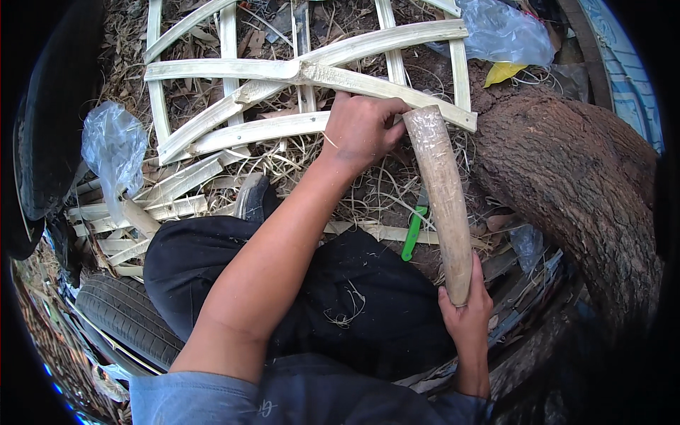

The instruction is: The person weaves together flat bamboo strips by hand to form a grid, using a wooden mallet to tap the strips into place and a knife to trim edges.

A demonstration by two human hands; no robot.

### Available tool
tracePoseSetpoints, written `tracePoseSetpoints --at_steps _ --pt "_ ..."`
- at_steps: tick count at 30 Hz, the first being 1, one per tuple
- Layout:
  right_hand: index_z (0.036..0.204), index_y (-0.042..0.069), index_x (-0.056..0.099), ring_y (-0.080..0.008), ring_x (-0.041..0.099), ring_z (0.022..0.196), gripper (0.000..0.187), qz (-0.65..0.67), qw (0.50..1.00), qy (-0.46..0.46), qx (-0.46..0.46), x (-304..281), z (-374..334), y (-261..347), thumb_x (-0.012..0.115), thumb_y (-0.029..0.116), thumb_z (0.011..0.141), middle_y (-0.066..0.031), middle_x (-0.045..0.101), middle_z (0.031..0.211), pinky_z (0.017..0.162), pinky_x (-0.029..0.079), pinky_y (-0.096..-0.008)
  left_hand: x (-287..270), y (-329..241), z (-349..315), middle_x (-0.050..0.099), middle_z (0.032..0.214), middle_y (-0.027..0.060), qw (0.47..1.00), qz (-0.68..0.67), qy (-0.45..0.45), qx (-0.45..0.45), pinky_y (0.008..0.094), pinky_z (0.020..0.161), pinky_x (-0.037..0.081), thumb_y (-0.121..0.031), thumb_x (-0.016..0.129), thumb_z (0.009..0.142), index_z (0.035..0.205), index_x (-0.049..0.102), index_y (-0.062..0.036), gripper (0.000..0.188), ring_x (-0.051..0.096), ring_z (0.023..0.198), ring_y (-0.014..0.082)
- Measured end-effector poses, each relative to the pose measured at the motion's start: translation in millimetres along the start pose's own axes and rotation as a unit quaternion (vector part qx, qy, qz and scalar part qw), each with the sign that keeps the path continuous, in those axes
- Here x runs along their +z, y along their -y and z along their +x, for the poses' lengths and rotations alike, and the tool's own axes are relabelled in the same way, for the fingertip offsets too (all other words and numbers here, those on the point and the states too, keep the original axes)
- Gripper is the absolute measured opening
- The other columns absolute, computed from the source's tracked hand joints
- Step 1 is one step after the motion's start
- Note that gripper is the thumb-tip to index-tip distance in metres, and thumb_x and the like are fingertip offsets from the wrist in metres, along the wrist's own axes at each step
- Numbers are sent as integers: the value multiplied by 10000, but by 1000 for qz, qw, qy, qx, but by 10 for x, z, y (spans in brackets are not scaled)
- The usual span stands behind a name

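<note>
My right hand (pixel 469 312) is wrapped round the narrow lower end of a thick, pale wooden club (pixel 440 191). The club's broad worn end points up and away from me, close beside the fingers of my left hand (pixel 363 127). Those fingers are curled in, pressed against the lower edge of a pale split-bamboo strip (pixel 382 86); what they pinch, if anything, is hidden. This strip belongs to a lattice of crossing bamboo slats on the ground, with a long curved slat (pixel 262 134) left of my wrist.
A green-handled knife (pixel 415 230) lies among shavings near the club. A thick tree trunk (pixel 559 163) rises at the right. Clear plastic bags (pixel 113 145) lie at the left and far right. Bamboo offcuts (pixel 177 207) and a tyre (pixel 131 319) are at my left.
</note>
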State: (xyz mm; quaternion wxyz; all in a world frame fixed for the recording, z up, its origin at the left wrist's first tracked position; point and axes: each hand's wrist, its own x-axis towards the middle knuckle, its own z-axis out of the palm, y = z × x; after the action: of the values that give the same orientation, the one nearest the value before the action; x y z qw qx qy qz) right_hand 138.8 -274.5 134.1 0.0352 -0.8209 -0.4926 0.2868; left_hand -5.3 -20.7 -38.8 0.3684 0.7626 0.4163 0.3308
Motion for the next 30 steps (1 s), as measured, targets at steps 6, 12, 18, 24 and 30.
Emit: tracePoseSetpoints --at_steps 6,12,18,24,30 --pt "1434 -20 374 -440 634 1067 802 32 997 -72 -25 -32 -149 -13 765 113 746 -296 596 1217 879 531 -445 17 -35 16 714 748 35 1000 14 20 1 426 843 416 -245 761 767 846 748 -174 107 675 763 240" --pt "1446 -47 306 -392 638 1087 984 5 1000 -24 -16 -94 -119 93 872 160 668 -279 593 1226 893 525 -427 -24 -21 -17 714 738 25 998 42 40 -15 428 841 413 -256 757 774 839 749 -168 110 672 745 237" --pt "1377 -50 364 -344 652 1046 966 63 993 -99 22 -82 -194 110 921 168 618 -254 609 1170 870 529 -413 -4 -1 7 712 729 25 998 18 47 -35 433 837 415 -249 757 775 827 750 -166 97 673 733 237" --pt "1336 -19 400 -349 675 998 826 13 993 -120 -16 -133 -109 22 865 117 666 -234 645 1099 840 535 -419 16 -34 32 702 695 39 1000 -6 19 -18 385 765 459 -254 792 748 802 755 -149 124 674 696 250" --pt "1357 46 413 -430 670 963 816 36 984 -171 -27 -123 -65 85 834 110 660 -261 658 1018 827 542 -445 -3 -63 39 707 726 51 999 24 23 -2 431 874 433 -247 790 745 823 754 -151 129 676 770 262"
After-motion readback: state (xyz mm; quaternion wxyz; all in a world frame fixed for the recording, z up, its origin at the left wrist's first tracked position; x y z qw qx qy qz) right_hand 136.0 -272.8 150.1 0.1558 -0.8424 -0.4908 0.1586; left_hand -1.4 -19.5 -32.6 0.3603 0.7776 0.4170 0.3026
